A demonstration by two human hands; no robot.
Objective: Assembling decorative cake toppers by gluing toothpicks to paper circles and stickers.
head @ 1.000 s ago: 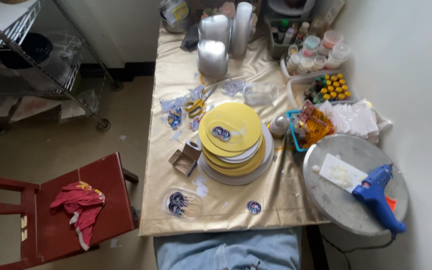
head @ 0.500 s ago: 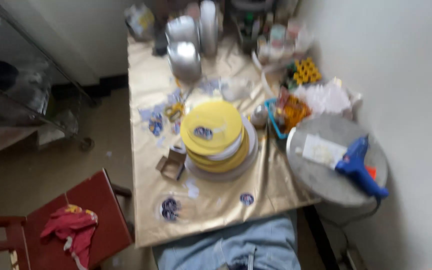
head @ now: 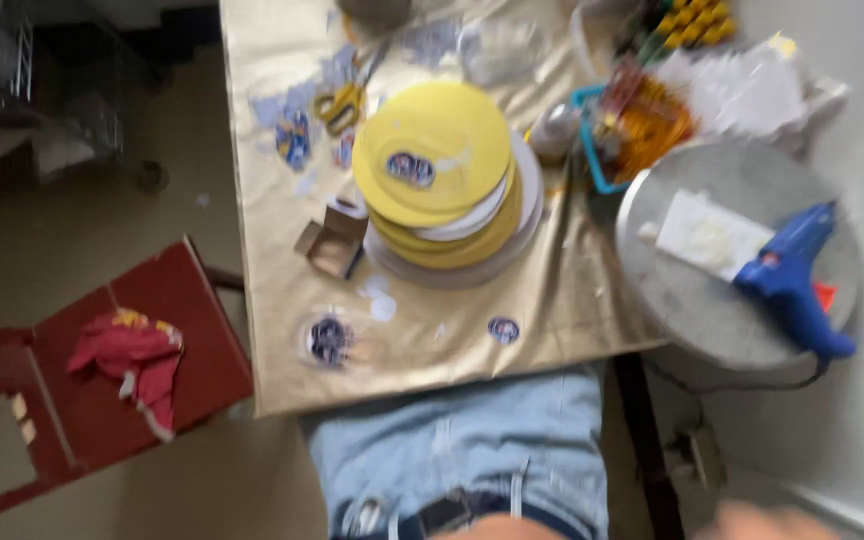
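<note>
Since half a second ago my view has dropped closer to the desk (head: 282, 370), so the silver jugs at its far end are gone from sight. A stack of yellow discs (head: 437, 165) sits mid-desk. Right of the stack, a blue glue gun (head: 790, 280) lies on a round grey tray (head: 712, 320). Left of the stack is a small open cardboard box (head: 334, 240); beyond that, a red chair (head: 142, 380) holds a red cloth (head: 132, 355). Neither hand is clearly visible, only a blur at the bottom edge, so I cannot tell either grip's state.
</note>
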